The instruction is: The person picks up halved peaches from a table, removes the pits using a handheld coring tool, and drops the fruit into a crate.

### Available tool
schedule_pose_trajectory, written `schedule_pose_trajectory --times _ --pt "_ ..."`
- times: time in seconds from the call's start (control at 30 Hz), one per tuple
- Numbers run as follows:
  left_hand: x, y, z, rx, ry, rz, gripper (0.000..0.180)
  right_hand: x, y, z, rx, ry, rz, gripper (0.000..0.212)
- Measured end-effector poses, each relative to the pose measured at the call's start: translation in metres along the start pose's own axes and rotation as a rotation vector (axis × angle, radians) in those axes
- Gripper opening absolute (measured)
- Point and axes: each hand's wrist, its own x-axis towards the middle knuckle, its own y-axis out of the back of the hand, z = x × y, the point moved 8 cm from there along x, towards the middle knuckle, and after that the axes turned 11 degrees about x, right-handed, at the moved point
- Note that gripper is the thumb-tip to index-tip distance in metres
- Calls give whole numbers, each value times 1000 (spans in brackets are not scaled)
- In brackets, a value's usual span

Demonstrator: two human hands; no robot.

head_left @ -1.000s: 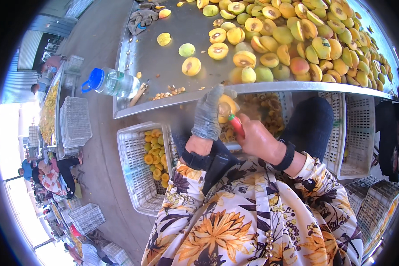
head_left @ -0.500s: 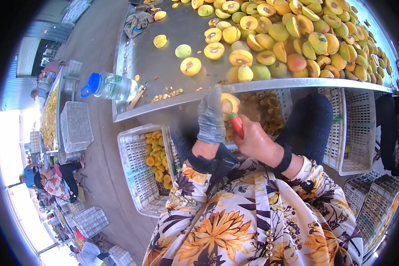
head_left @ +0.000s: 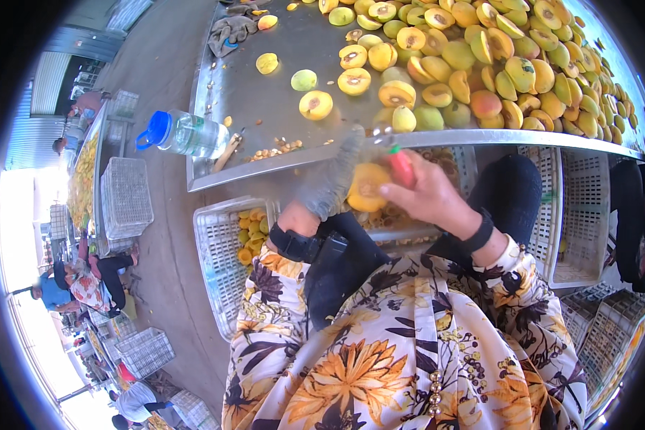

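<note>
My right hand [head_left: 437, 193] is closed round a pitting tool [head_left: 403, 166] with a red handle, a green collar and a small, blurred metal head pointing up. A yellow peach half [head_left: 369, 188] sits between my two hands, cut face showing, and my right thumb touches its edge. Against its other side is my left hand [head_left: 331, 179] in a grey glove. Motion smears the gloved fingers, so their grip on the fruit cannot be made out. Both hands are just below the near edge of a metal table [head_left: 272, 107], above a crate [head_left: 466, 168] of fruit pieces between my knees.
Halved peaches [head_left: 480, 50] heap the table's right side. Toward its left are a grey glove [head_left: 229, 34], a water bottle [head_left: 190, 136] and scattered pits [head_left: 276, 150]. White crates stand left [head_left: 218, 265] and right [head_left: 580, 215] of my legs. Other people sit far left.
My left hand has shifted left and down, tilting and blurring. The peach half has come lower, its cut face turned more toward me. My right hand has risen slightly to the right with the tool.
</note>
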Motion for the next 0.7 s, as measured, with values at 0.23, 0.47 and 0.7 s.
schedule_pose_trajectory --times 0.23,0.47,0.7 --pt "0 25 -12 -252 -479 553 67 6 -28 13 686 -303 192 23" --pt "-1 38 -23 -566 -353 696 50 -9 -24 0 11 -44 203 30" --pt "-8 23 -9 -297 -467 706 49 -22 -34 8 46 -131 69 18"
